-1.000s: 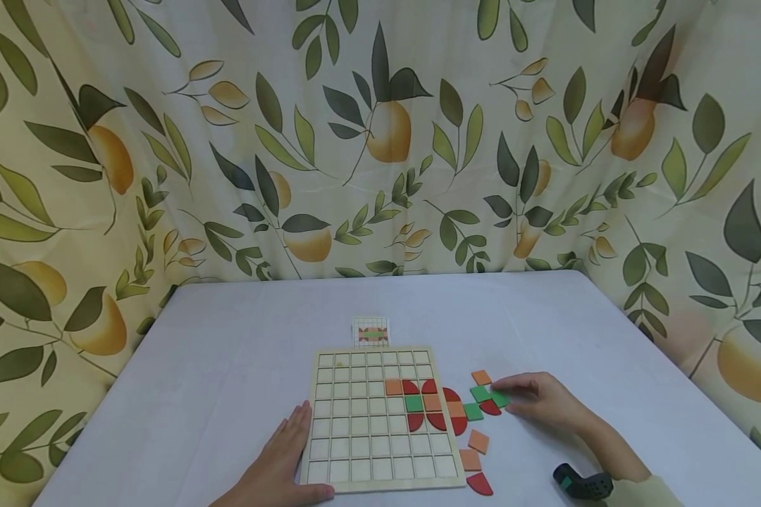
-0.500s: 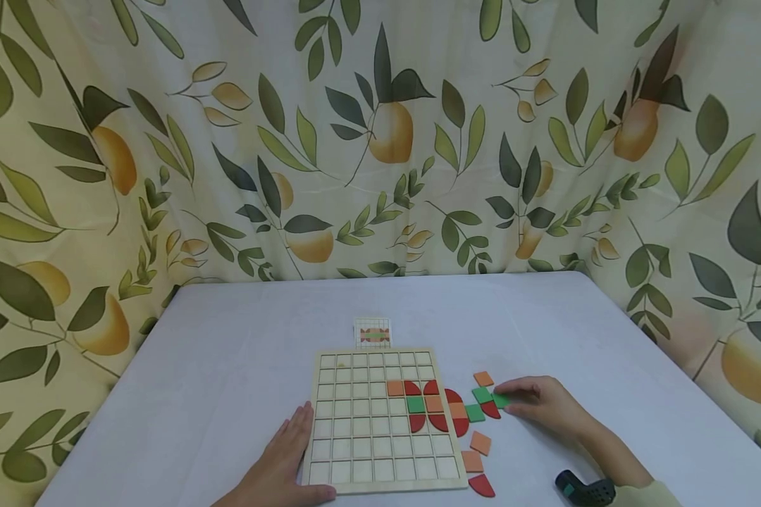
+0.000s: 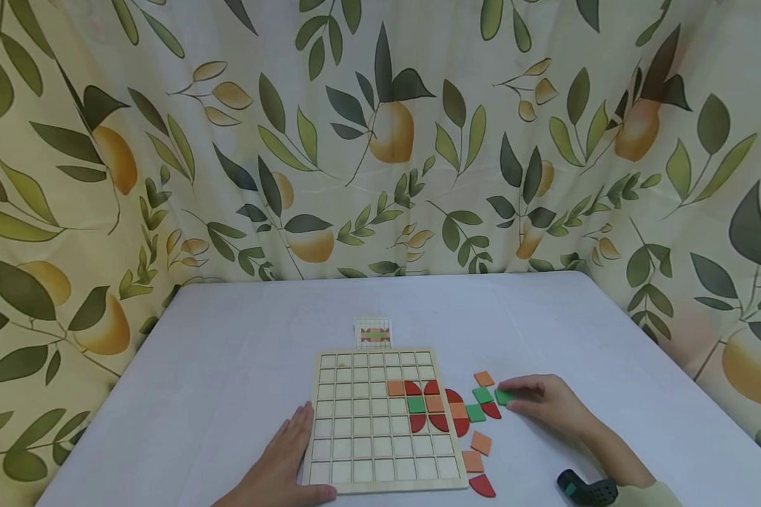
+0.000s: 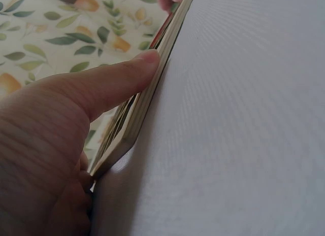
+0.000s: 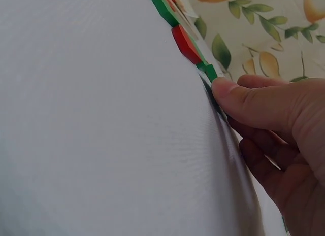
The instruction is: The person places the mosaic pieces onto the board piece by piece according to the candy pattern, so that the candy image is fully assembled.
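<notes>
Board (image 3: 380, 427), gridded, lies flat on the bench (image 3: 247, 331), its near rim towards the person. Left hand (image 3: 283, 453) at its left side: fingers extended along the left edge, thumb spread away from them at the near corner; left wrist view shows the thumb lying on the rim. Left grip thus wide, resting on the board only. Black device (image 3: 586, 488) low at right, beside the right sleeve (image 3: 645, 496); worn or lying on the bench, cannot tell. Loose pieces right of the board, near to far: curved red piece (image 3: 482, 486); orange tile (image 3: 473, 462); second orange tile (image 3: 480, 442), turned askew; then, close along the board's edge, a third orange tile (image 3: 457, 411) between two red pieces. Just right of that group, green tile (image 3: 475, 413), with another red piece (image 3: 491, 410) beside it. Right hand (image 3: 545, 401) farther right: grip narrowed to a pinch, thumb and fingertips holding one green piece, the held tile (image 3: 504, 398), near that red piece; whether it is fully clear of the bench, cannot tell. Another green tile (image 3: 483, 395) and an orange one (image 3: 484, 379) lie a little beyond. Board's filled cells, right half: four red pieces, one green tile (image 3: 415, 404), two orange tiles. Past the far rim, patterned card (image 3: 373, 332); behind the bench, fruit-and-leaf curtain (image 3: 380, 176).
</notes>
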`<action>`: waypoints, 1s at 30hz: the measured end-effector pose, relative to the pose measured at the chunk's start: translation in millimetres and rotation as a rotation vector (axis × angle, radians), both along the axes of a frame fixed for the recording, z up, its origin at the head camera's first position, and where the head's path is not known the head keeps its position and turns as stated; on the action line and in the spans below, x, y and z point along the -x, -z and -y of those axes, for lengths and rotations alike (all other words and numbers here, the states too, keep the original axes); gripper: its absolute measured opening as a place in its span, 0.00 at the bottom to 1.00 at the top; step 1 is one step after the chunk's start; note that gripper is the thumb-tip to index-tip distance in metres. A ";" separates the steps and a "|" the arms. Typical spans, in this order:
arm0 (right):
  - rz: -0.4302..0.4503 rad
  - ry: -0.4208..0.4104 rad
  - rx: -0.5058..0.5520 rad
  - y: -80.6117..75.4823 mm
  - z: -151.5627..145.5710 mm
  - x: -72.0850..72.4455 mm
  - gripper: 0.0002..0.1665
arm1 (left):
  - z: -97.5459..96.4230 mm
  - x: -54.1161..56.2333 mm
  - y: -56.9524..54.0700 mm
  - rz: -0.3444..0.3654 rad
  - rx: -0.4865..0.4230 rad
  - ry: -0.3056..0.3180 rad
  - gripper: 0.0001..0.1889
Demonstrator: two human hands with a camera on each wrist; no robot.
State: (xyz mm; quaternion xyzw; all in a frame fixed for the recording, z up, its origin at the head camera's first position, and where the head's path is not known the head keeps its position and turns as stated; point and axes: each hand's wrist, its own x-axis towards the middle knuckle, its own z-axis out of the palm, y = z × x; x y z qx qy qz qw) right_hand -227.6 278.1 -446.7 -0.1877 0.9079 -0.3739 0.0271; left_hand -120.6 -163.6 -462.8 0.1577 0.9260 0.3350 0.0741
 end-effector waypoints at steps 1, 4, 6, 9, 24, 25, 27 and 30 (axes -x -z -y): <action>0.000 -0.001 0.002 -0.2 1.1 -0.1 0.19 | 0.0 -0.1 -0.1 -0.006 0.003 0.002 0.64; 0.021 -0.005 0.019 -1.5 6.4 -1.2 0.19 | -0.3 -0.6 0.0 -0.034 0.010 0.010 0.63; 0.038 -0.003 0.026 -2.4 10.7 -1.8 0.18 | -0.4 -1.0 0.5 -0.050 0.014 0.012 0.62; 0.054 0.017 0.029 -3.2 16.7 -3.2 0.18 | -0.8 -1.4 1.2 -0.057 0.013 0.013 0.62; -0.023 -0.006 0.055 -2.2 40.7 -7.6 0.15 | -1.6 -0.6 0.9 -0.045 0.022 0.003 0.64; -0.026 -0.019 0.055 -2.5 42.4 -7.2 0.16 | -1.4 -0.6 0.4 -0.042 0.024 0.000 0.64; -0.038 -0.052 0.058 -4.0 46.3 -6.3 0.16 | -1.0 -0.8 -0.3 -0.034 0.027 -0.002 0.64; -0.042 -0.090 0.072 -6.9 52.6 -5.6 0.16 | -0.6 -0.7 -0.2 -0.030 0.034 -0.002 0.64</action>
